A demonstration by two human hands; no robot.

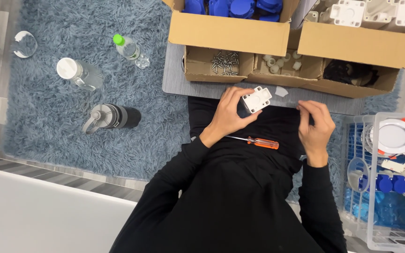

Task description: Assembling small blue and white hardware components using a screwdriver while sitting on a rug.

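Several cardboard boxes line the far edge of the grey mat (174,79): one at far left heaped with blue caps (233,7), one at far right stacked with white plastic housings (376,11), and below them smaller open trays — one of loose screws (225,62), one of small white fittings (280,61), one of dark parts (352,71). At near right stands a white wire basket (352,220) holding round white lamp-like discs (396,136) and more blue caps.

The supply boxes look well filled and the basket only partly so, which suggests the batch is somewhere in its run, with plenty left to assemble.

On the shaggy blue rug (48,117) to the left lie three bottles, well apart from the work: a dark flask with a grey lid (113,117), a clear one with a white lid (78,72) and a clear one with a green cap (128,47).

The piece in hand is a small white plastic housing (257,99), held over the lap just near of the mat. The left hand (230,115) grasps it, fingers curled round its underside, with something blue just showing beneath. The right hand (316,126) hovers apart to the right, fingertips pinched together — whether on a screw or on nothing, I cannot tell.

The orange-handled screwdriver (258,142) lies untouched across the lap between the two hands, so I judge the fastening of this piece not yet begun.
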